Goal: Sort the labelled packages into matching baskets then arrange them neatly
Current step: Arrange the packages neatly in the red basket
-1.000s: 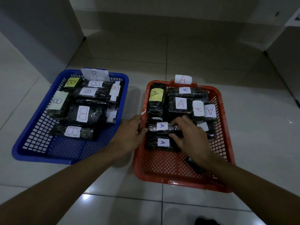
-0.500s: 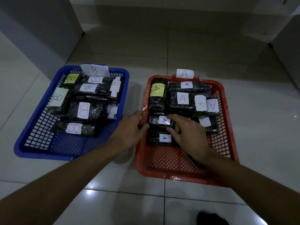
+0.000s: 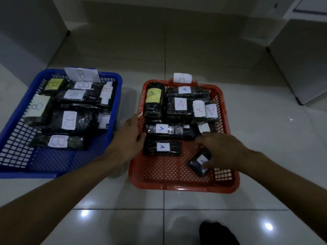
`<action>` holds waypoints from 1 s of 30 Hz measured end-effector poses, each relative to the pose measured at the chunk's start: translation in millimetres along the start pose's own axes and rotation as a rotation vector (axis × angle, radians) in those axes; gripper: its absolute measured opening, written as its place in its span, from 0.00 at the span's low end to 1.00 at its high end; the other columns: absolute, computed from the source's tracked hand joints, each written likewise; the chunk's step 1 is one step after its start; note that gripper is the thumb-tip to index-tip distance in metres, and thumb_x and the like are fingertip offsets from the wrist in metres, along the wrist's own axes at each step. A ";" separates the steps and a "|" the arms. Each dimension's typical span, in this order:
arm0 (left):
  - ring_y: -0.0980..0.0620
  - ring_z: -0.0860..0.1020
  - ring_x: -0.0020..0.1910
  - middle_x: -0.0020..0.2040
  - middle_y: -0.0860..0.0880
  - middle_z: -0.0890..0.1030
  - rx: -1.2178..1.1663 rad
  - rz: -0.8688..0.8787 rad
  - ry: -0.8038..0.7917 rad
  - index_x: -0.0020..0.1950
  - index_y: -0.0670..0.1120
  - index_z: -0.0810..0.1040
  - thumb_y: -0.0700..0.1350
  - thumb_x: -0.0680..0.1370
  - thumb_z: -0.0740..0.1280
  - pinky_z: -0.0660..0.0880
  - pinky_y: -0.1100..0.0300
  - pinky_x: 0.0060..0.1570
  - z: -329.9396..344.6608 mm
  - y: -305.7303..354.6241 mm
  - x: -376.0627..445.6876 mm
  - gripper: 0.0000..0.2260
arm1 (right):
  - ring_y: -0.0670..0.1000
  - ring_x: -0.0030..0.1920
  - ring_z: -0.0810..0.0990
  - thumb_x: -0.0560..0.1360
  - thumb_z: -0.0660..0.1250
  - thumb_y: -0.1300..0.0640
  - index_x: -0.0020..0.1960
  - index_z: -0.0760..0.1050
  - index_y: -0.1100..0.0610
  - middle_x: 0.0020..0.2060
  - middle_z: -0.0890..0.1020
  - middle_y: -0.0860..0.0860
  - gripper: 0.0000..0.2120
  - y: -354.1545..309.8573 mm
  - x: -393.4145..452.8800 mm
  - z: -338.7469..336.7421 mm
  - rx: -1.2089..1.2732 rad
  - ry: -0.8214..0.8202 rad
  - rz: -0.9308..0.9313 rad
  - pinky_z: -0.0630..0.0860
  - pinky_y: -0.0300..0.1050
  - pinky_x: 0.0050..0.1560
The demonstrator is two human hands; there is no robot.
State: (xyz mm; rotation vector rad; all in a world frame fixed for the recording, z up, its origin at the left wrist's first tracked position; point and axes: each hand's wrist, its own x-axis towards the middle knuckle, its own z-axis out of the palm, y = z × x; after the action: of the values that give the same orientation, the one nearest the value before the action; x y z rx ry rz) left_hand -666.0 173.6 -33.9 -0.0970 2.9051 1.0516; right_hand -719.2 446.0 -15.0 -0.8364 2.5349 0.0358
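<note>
A red basket (image 3: 177, 186) tagged A sits on the floor at the right, holding several black wrapped packages with A labels. A blue basket (image 3: 16, 152) tagged B sits at the left with several B-labelled packages. My left hand (image 3: 128, 138) grips the red basket's left rim. My right hand (image 3: 221, 151) reaches into the red basket's near right corner and its fingers hold a small black package (image 3: 199, 164) with a blue A label, tilted on the basket floor. Two long A packages (image 3: 161, 146) lie side by side left of it.
White tiled floor surrounds both baskets. White cabinets or walls stand at the far left (image 3: 26, 32) and far right (image 3: 300, 55). A dark object (image 3: 215, 232) shows at the bottom edge, near my body.
My right hand left the long A packages in the middle and moved back to the near right corner, where it took hold of the small A package. My left hand stays on the rim.
</note>
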 end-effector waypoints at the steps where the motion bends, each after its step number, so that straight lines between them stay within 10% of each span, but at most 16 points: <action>1: 0.49 0.72 0.60 0.64 0.44 0.72 0.006 -0.006 0.006 0.74 0.45 0.60 0.43 0.80 0.63 0.66 0.61 0.54 0.7 0.0 0.6 0.23 | 0.48 0.57 0.77 0.65 0.78 0.45 0.63 0.72 0.47 0.58 0.75 0.45 0.29 1.5 -3.0 5.1 -0.057 -0.068 -0.018 0.79 0.48 0.53; 20: 0.48 0.76 0.47 0.50 0.47 0.74 0.030 -0.025 0.011 0.69 0.44 0.63 0.41 0.80 0.61 0.72 0.56 0.48 4.4 0.7 2.4 0.18 | 0.54 0.67 0.70 0.74 0.72 0.54 0.70 0.69 0.53 0.68 0.72 0.52 0.26 -20.4 2.4 32.4 0.016 0.223 -0.002 0.69 0.49 0.67; 26: 0.54 0.72 0.49 0.54 0.52 0.70 0.036 0.003 0.060 0.66 0.48 0.64 0.47 0.78 0.64 0.69 0.59 0.46 -2.4 2.0 10.0 0.18 | 0.51 0.51 0.74 0.67 0.73 0.51 0.57 0.70 0.50 0.50 0.82 0.49 0.20 -20.4 -7.8 26.4 0.022 0.419 -0.012 0.75 0.48 0.49; 30: 0.51 0.72 0.48 0.51 0.49 0.71 0.079 -0.011 0.128 0.57 0.47 0.67 0.49 0.78 0.65 0.66 0.58 0.43 -12.5 6.0 35.1 0.12 | 0.51 0.55 0.74 0.70 0.71 0.44 0.60 0.70 0.50 0.55 0.79 0.48 0.22 -19.8 -7.2 17.3 0.020 0.367 -0.008 0.76 0.51 0.55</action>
State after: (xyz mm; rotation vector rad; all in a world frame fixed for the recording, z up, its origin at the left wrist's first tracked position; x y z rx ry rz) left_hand -701.8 168.7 -22.8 -0.1831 3.0517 0.9616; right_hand -695.6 436.8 -24.9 -0.9152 2.8655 -0.1598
